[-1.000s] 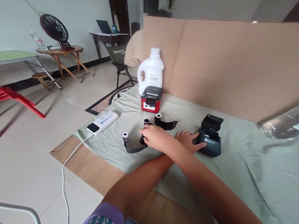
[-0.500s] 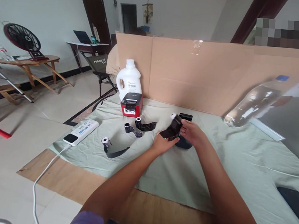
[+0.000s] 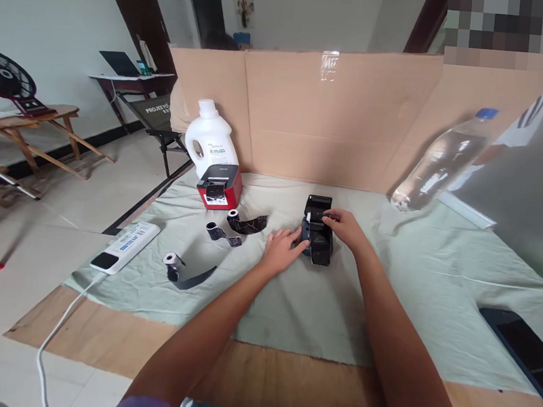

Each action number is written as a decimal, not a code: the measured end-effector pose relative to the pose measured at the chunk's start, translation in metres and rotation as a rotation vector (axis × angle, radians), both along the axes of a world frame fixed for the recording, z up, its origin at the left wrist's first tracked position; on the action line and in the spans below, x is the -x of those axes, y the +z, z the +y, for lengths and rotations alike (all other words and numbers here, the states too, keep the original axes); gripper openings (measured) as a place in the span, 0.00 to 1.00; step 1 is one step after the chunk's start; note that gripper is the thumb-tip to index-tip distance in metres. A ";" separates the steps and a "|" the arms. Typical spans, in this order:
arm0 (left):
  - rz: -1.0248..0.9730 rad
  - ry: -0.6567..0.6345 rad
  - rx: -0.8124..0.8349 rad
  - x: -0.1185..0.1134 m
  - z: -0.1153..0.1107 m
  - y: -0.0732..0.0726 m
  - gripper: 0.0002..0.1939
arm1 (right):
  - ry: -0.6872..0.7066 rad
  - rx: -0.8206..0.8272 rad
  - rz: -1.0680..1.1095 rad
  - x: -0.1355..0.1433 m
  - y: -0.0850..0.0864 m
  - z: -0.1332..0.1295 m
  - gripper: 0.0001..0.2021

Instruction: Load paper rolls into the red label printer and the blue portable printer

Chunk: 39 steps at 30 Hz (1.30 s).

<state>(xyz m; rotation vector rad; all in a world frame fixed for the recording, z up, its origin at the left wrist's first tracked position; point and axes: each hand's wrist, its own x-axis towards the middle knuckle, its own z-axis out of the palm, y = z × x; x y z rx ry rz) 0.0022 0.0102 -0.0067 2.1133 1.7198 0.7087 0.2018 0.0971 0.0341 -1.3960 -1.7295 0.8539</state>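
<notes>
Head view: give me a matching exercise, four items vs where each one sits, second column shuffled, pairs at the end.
Things:
1. black printer
2. red printer
3. power strip
4. clear bottle

Places:
A. far right, leaning against the cardboard wall
B. left edge of the cloth, white cable trailing off it
C. between the left hand and right hand, lid up
D. right in front of the white jug

Pairs: 1-C, 2-D, 3-B, 4-A
</notes>
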 end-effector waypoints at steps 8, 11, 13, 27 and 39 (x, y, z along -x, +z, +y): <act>-0.037 -0.015 0.007 0.002 0.001 -0.001 0.29 | -0.037 -0.113 -0.370 0.001 0.010 -0.006 0.11; -0.035 -0.011 0.021 0.002 0.001 0.000 0.28 | -0.030 -0.102 -0.405 0.006 0.007 -0.006 0.11; -0.030 -0.008 0.024 0.001 0.001 0.000 0.27 | -0.022 -0.106 -0.421 0.008 0.003 -0.006 0.12; -0.034 -0.010 0.016 0.002 0.001 -0.001 0.29 | -0.287 -0.127 -0.302 0.013 -0.020 0.000 0.25; -0.071 -0.027 0.063 0.000 0.003 -0.003 0.28 | 0.241 -0.017 -0.081 -0.006 0.011 -0.012 0.13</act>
